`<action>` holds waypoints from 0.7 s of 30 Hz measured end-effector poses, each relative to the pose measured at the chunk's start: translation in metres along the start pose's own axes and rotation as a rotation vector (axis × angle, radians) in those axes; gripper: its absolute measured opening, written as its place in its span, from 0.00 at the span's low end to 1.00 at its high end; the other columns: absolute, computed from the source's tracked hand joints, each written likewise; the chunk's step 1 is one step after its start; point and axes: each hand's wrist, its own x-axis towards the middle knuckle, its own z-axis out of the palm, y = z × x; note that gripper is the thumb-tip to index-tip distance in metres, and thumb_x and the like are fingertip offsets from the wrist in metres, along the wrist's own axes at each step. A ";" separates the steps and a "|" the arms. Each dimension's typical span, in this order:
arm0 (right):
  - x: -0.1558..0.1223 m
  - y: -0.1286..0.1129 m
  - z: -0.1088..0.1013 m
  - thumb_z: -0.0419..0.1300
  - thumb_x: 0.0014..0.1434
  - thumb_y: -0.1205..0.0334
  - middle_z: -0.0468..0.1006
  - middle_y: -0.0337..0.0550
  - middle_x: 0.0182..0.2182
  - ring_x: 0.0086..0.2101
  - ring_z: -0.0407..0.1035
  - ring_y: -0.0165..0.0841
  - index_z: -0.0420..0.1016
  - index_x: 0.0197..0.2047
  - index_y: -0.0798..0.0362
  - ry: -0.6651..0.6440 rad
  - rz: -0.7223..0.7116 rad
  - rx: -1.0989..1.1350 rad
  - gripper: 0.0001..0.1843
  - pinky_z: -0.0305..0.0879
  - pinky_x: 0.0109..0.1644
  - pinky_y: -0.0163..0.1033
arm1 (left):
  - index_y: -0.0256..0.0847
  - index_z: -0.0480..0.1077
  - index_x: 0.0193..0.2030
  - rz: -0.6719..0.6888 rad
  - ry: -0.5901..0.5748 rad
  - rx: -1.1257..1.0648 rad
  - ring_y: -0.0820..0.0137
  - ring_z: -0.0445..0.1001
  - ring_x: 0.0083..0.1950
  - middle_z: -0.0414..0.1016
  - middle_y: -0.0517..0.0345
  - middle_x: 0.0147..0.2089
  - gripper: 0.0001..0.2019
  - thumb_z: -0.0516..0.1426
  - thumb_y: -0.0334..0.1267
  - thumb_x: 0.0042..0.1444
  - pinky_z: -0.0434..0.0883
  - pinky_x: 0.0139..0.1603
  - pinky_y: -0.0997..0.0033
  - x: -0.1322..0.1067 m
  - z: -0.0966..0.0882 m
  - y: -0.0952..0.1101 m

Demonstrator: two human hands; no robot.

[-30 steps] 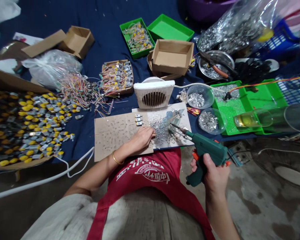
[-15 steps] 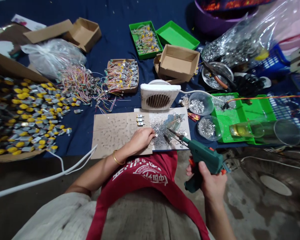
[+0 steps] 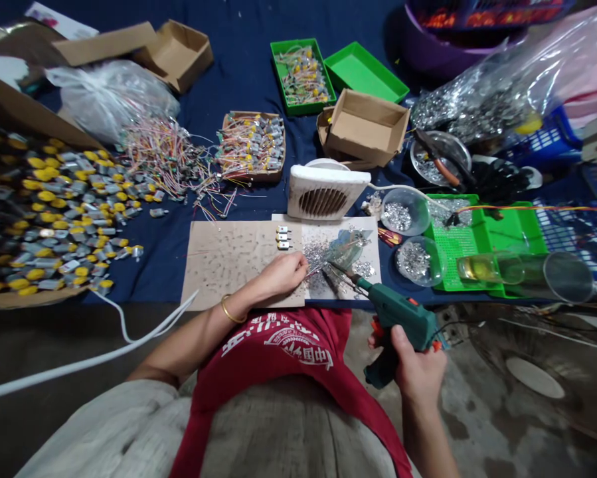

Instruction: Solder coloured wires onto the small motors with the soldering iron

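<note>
Right hand (image 3: 420,368) wrapped round green soldering gun (image 3: 402,313), near right, tip at loose metal bits (image 3: 317,256) | left hand (image 3: 282,273) bunched at their left edge, pinch unclear | white fan (image 3: 329,192) blocks far side | three motors (image 3: 283,238) left, clear tubs (image 3: 414,261) right

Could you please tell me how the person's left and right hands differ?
The left hand is over the cardboard, fingers curled together; the right hand is off the table's near side, wrapped around a green tool's handle. The left wrist wears a gold-coloured bangle; the right wrist shows none. Both hands are ungloved.
</note>
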 end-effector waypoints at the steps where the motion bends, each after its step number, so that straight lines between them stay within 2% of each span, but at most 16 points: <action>1: -0.001 0.001 -0.001 0.73 0.48 0.40 0.81 0.51 0.24 0.18 0.74 0.40 0.80 0.33 0.57 0.018 -0.006 -0.018 0.26 0.74 0.21 0.42 | 0.38 0.73 0.39 -0.005 -0.006 0.015 0.65 0.75 0.39 0.79 0.52 0.36 0.10 0.51 0.35 0.65 0.70 0.44 0.67 0.000 0.001 0.002; 5: 0.001 0.001 -0.001 0.70 0.51 0.38 0.79 0.49 0.19 0.16 0.71 0.38 0.80 0.29 0.56 -0.021 -0.041 -0.135 0.26 0.69 0.17 0.39 | 0.37 0.74 0.42 -0.043 0.028 0.164 0.62 0.77 0.42 0.80 0.49 0.39 0.10 0.51 0.34 0.66 0.71 0.47 0.63 0.004 0.007 0.010; 8: 0.007 -0.002 0.004 0.67 0.54 0.36 0.77 0.47 0.17 0.15 0.71 0.37 0.78 0.24 0.55 -0.073 -0.122 -0.277 0.27 0.69 0.18 0.38 | 0.37 0.75 0.44 -0.091 0.086 0.240 0.60 0.79 0.43 0.81 0.46 0.42 0.12 0.50 0.35 0.68 0.72 0.49 0.61 0.008 0.016 0.012; 12: 0.015 -0.008 0.011 0.63 0.58 0.35 0.76 0.46 0.16 0.17 0.72 0.37 0.77 0.22 0.53 -0.120 -0.265 -0.447 0.29 0.68 0.21 0.38 | 0.38 0.76 0.45 -0.153 0.121 0.259 0.58 0.80 0.44 0.82 0.45 0.42 0.14 0.49 0.38 0.70 0.73 0.47 0.61 0.012 0.026 0.010; 16: 0.021 -0.017 0.016 0.59 0.61 0.34 0.74 0.44 0.14 0.16 0.70 0.37 0.74 0.18 0.51 -0.134 -0.391 -0.579 0.31 0.65 0.21 0.38 | 0.37 0.76 0.46 -0.179 0.113 0.241 0.58 0.81 0.45 0.82 0.45 0.43 0.14 0.50 0.38 0.69 0.74 0.47 0.61 0.014 0.026 0.011; 21: 0.024 -0.024 0.019 0.57 0.62 0.34 0.72 0.42 0.13 0.15 0.69 0.35 0.74 0.18 0.50 -0.177 -0.389 -0.637 0.33 0.64 0.21 0.38 | 0.36 0.76 0.47 -0.175 0.091 0.218 0.58 0.81 0.46 0.82 0.45 0.43 0.13 0.50 0.36 0.69 0.74 0.48 0.61 0.015 0.024 0.012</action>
